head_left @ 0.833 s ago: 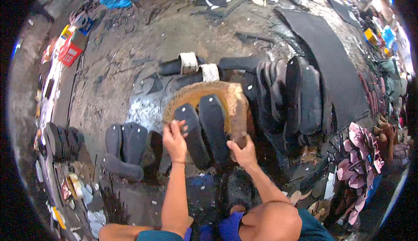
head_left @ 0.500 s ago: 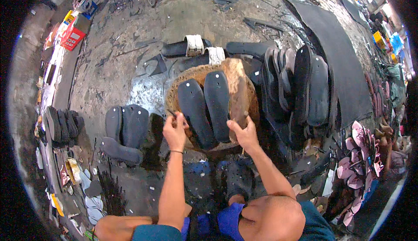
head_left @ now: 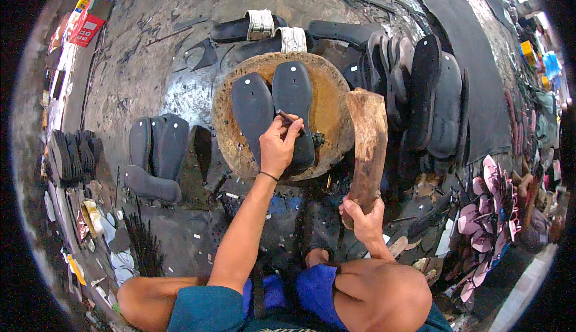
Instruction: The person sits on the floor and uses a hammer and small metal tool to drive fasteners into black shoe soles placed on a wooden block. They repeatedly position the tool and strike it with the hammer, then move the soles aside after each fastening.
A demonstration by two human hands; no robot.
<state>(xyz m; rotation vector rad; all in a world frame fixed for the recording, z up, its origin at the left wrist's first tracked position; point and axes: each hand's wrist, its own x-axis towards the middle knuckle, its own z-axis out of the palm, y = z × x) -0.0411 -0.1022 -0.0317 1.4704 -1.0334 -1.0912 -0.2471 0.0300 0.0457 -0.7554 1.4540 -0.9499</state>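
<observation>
My left hand (head_left: 278, 150) pinches a short dark punch (head_left: 284, 115) over the right one of two black shoe soles. That sole (head_left: 293, 87) and the left sole (head_left: 246, 104) lie side by side on a round wooden block (head_left: 332, 107), each with a white dot near its far end and a small slot below it. My right hand (head_left: 365, 217) is wrapped round the near end of a thick wooden club (head_left: 368, 143), raised beside the block's right edge. The lower end of the punch is hidden by my fingers.
Stacked black soles (head_left: 444, 107) stand right of the block, by a long black rubber sheet (head_left: 480, 80). More soles (head_left: 162, 146) lie to the left. Two white straps (head_left: 260, 24) on dark soles sit beyond the block. Pink sole-shaped pieces (head_left: 480, 224) are heaped at the right.
My right hand has lifted the club off the block and moved it right and nearer to me. My left hand has brought the punch from beside the left sole to over the right one.
</observation>
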